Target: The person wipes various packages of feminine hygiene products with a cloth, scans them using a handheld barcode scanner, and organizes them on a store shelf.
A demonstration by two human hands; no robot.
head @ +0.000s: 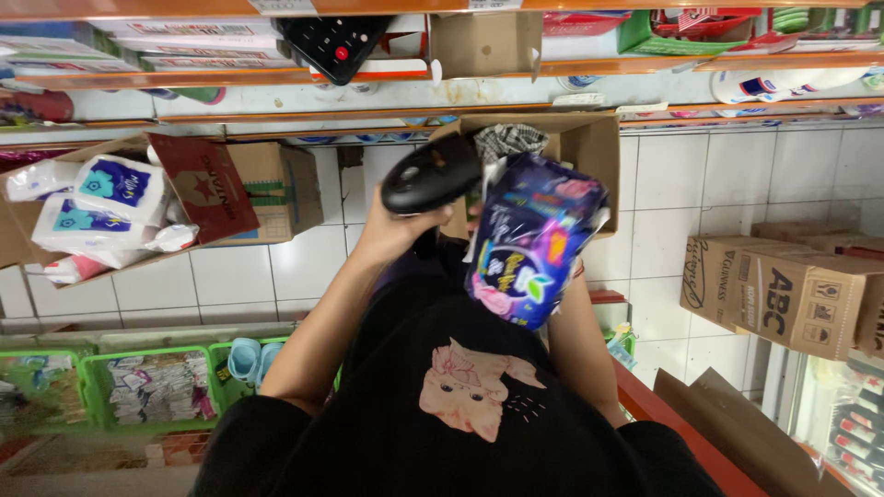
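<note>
Currently, by label:
Left hand point(391, 221): wrapped around a black handheld barcode scanner point(431, 173), raised at chest height, nose turned right toward the pack.
Right hand point(479, 219): mostly hidden behind the purple sanitary pad pack point(534, 241); seems to grip it from behind, fingers not visible.
Pack position: held in the air just right of the scanner, nearly touching, above the black shirt.
Doing it well, as a judgement: keep the pack steady, flatten the crinkled wrapper, turn the printed code squarely to the scanner's nose.
Open cardboard box point(589, 147): far, behind the pack; checked cloth inside.
Left cardboard box point(276, 184): white and blue soft packs point(97, 207) spilling out.
Green baskets point(92, 368): near left, holding small sachets.
Closed cartons point(792, 290): right, on the tiled floor.
</note>
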